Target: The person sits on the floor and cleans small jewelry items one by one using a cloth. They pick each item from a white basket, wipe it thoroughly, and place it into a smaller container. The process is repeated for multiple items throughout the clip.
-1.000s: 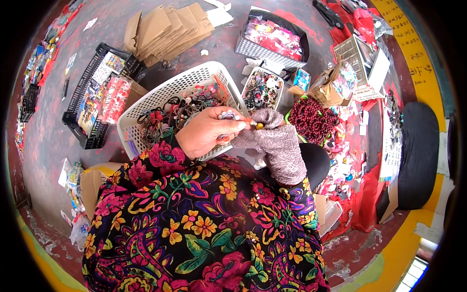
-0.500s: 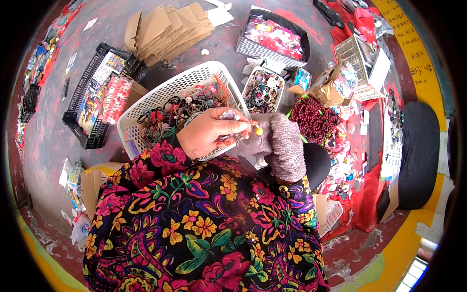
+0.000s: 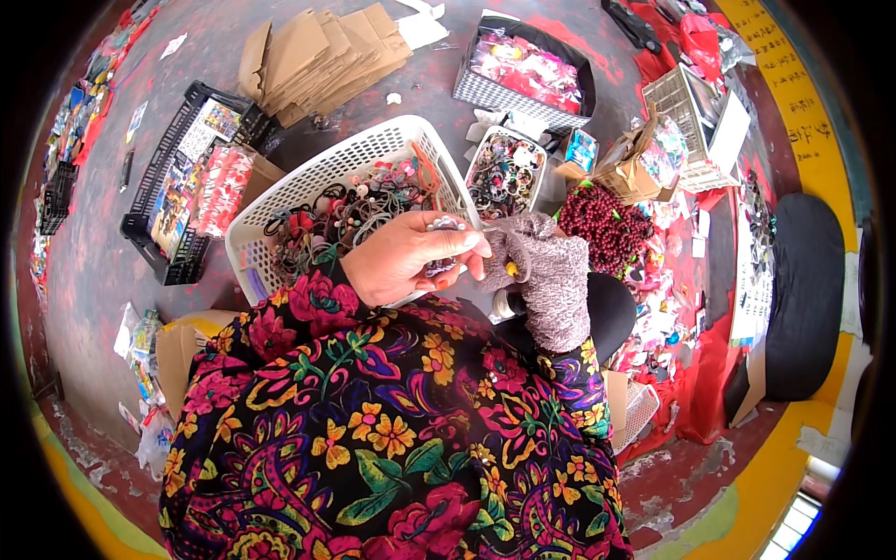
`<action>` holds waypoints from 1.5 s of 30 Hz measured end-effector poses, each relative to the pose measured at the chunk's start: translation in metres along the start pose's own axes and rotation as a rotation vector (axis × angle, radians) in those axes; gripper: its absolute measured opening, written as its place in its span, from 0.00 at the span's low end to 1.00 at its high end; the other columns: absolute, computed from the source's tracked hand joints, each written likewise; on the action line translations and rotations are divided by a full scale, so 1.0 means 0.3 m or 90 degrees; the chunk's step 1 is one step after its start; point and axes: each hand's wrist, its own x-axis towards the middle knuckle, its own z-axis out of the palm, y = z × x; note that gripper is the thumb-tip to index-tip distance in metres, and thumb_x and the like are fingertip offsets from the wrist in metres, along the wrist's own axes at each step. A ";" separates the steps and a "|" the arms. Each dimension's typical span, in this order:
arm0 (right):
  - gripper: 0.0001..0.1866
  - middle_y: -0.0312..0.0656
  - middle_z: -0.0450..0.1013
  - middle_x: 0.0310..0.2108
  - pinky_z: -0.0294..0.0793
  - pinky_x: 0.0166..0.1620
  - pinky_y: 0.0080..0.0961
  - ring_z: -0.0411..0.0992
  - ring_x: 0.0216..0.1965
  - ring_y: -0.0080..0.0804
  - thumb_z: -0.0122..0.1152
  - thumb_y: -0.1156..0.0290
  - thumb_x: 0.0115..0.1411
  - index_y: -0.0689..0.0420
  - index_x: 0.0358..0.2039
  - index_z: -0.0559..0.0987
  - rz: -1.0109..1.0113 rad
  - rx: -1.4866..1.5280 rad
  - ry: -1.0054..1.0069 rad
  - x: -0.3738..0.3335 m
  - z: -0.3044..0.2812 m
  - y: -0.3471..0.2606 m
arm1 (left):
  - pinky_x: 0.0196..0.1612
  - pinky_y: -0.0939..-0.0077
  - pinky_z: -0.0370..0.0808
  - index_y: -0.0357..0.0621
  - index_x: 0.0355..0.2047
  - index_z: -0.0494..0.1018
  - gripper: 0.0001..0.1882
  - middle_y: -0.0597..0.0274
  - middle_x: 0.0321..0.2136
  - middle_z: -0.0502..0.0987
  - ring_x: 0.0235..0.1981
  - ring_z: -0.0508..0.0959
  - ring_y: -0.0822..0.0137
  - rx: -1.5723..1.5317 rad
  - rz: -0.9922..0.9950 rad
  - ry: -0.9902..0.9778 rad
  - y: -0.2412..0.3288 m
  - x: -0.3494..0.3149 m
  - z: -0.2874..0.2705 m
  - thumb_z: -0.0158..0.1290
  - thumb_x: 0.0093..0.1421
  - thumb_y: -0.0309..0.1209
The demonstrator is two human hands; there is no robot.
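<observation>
My left hand (image 3: 397,257) is closed around a small bunch of hair ties (image 3: 445,224) with pale, shiny beads, over the near right edge of a white plastic basket (image 3: 429,131). A tangle of beaded hair ties (image 3: 322,210) fills this basket. Just to the right is my right hand (image 3: 532,247), covered in fuzzy mauve-grey fabric like a glove, its covered fingers curled. A yellow bead (image 3: 511,268), apparently on a hair tie, hangs at those fingers; its cord is hard to make out. The two hands almost touch.
A smaller white tray (image 3: 539,177) of hair ties stands beyond my right hand. Dark red beads (image 3: 602,229) are heaped to its right. A black crate (image 3: 140,224) and flattened cardboard (image 3: 322,61) lie at the left; a patterned box (image 3: 467,84) stands farther back.
My right hand has turned and shifted slightly, its fingers now curling toward me. The yellow bead has moved right and down with it, away from my left hand, which stays nearly in place.
</observation>
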 end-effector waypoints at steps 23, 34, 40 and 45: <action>0.17 0.39 0.73 0.32 0.71 0.32 0.20 0.71 0.29 0.24 0.59 0.70 0.53 0.62 0.43 0.72 0.167 0.324 0.022 -0.030 -0.036 0.040 | 0.23 0.87 0.63 0.36 0.39 0.70 0.08 0.64 0.25 0.72 0.22 0.67 0.80 0.238 0.010 -0.023 0.014 -0.001 0.011 0.46 0.63 0.28; 0.09 0.38 0.74 0.32 0.72 0.30 0.19 0.74 0.29 0.25 0.52 0.77 0.54 0.56 0.36 0.76 0.038 0.022 -0.098 -0.009 -0.045 -0.082 | 0.25 0.88 0.61 0.37 0.39 0.71 0.09 0.64 0.30 0.73 0.23 0.65 0.81 0.131 -0.005 -0.026 -0.011 0.005 0.005 0.46 0.63 0.29; 0.04 0.40 0.71 0.23 0.70 0.22 0.21 0.72 0.20 0.27 0.53 0.77 0.52 0.59 0.29 0.75 0.116 0.110 -0.023 -0.010 -0.007 -0.058 | 0.27 0.89 0.60 0.37 0.38 0.71 0.08 0.65 0.32 0.73 0.24 0.63 0.81 0.123 -0.001 -0.014 -0.027 0.013 0.002 0.47 0.62 0.28; 0.02 0.42 0.68 0.18 0.69 0.21 0.26 0.73 0.20 0.35 0.53 0.75 0.49 0.57 0.26 0.73 -0.039 -0.257 0.021 0.000 -0.017 -0.074 | 0.28 0.88 0.61 0.37 0.38 0.71 0.08 0.65 0.31 0.73 0.26 0.65 0.80 0.125 0.008 -0.035 -0.029 0.014 0.005 0.47 0.62 0.28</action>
